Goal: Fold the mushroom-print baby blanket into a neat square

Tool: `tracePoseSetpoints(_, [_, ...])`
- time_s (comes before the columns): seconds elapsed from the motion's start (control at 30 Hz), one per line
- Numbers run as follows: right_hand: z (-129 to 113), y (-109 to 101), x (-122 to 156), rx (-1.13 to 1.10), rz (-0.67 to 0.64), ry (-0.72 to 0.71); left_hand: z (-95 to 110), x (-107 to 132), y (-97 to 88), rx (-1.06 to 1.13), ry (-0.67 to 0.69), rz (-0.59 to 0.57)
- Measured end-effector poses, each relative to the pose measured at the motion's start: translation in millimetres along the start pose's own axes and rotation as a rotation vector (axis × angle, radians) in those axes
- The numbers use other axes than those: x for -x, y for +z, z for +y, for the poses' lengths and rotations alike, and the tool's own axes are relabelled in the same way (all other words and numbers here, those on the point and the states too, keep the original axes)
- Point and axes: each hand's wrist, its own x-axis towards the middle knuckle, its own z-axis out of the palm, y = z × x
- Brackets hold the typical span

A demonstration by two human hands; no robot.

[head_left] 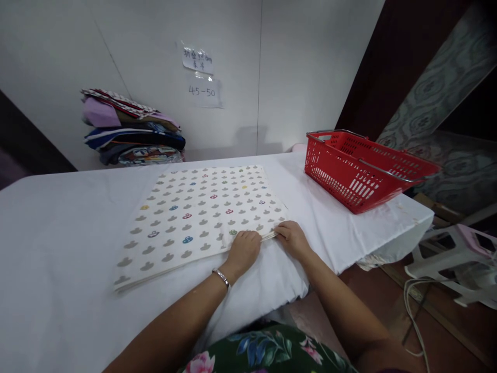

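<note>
Though flat, cloth edge (pixel 268 236) in grip (pixel 294 239)

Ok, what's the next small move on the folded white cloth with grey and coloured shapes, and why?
Probably slide the left hand leftward along the near edge of the cloth, pressing its layers together: it and the right hand are toward that edge's right end, while stacked layers show at the left corner, untouched.

The head camera looks forward and down across the table (pixel 70 233). It sits close above, facing the wall (pixel 310 62)
</note>
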Motion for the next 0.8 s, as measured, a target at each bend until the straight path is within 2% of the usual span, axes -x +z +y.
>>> tracePoseSetpoints(0.13, [-1, 0, 0, -0.012, 0.004, -0.001, -1, 2, -1.6, 0.073, -0.032, -0.009])
tracePoseSetpoints(0.3, [-1, -1, -1, -0.032, 0.006, -0.004, -6, 4, -5.0, 0.196, -0.14, 0.021])
tracePoseSetpoints(0.53, [2, 2, 0, -0.04, 0.024, -0.023, -9, -3, -13.9, 0.291, -0.221, -0.068])
tracePoseSetpoints(0.7, [1, 0, 0, -0.038, 0.015, -0.016, -12, -7, -11.6, 0.203, -0.239, -0.089])
tracePoseSetpoints(0.8, [1, 0, 0, -0.041, 0.01, -0.019, -12, -5, -7.6, 0.134, -0.182, -0.058])
